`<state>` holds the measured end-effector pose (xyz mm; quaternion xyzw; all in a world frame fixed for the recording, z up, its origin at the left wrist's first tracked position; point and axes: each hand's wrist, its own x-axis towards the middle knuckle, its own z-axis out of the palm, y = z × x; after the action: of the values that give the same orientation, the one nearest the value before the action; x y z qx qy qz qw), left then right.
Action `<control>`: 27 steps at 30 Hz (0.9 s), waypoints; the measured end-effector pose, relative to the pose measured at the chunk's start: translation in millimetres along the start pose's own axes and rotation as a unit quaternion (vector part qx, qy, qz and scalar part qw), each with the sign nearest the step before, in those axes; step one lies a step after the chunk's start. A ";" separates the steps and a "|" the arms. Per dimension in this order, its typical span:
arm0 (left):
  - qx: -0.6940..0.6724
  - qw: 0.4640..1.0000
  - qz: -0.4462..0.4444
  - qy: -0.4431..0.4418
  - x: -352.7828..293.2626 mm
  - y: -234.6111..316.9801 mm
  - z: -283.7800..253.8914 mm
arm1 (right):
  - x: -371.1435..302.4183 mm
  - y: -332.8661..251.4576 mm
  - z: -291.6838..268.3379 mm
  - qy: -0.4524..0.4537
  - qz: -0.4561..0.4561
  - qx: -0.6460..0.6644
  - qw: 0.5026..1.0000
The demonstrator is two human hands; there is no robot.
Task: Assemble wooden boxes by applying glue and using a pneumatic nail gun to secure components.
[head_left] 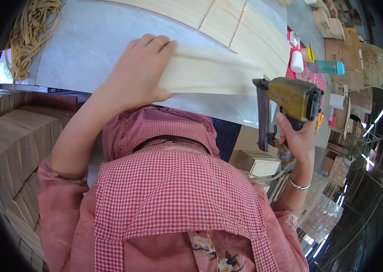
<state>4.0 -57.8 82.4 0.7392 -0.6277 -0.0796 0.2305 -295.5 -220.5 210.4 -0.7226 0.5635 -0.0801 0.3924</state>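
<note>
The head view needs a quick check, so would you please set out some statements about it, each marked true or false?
1. The right hand holds a yellow pneumatic stapler. True.
2. The left hand touches nothing. False: the left hand is on the left end of a pale wooden board.
3. A tangle of tan straps shows at the upper left. True.
4. The metal bangle is on the left wrist. False: the metal bangle is on the right wrist.

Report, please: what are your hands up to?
Left hand gripping pale wooden piece. Right hand holding yellow nail gun, nose near piece's right end. More boards lie beyond.
</note>
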 end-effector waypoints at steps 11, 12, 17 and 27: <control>0.006 0.996 0.029 0.086 9.9 8.8 30.3 | -34.6 1.2 19.6 -0.042 0.021 -0.001 0.999; 0.006 0.995 0.029 0.097 9.1 9.0 31.2 | -35.6 1.1 20.7 -0.046 0.021 -0.002 0.999; -0.022 0.996 0.017 0.082 9.4 9.2 30.8 | -38.1 -1.0 25.6 -0.043 0.032 0.017 0.998; -0.089 0.992 0.024 0.087 8.2 -1.7 38.8 | -42.7 -6.2 34.5 -0.027 0.035 -0.005 0.999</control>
<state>-8.6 -74.9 48.9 0.7045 -0.6136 -0.0646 0.3507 -286.7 -166.3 204.9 -0.7065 0.5778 -0.0442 0.4062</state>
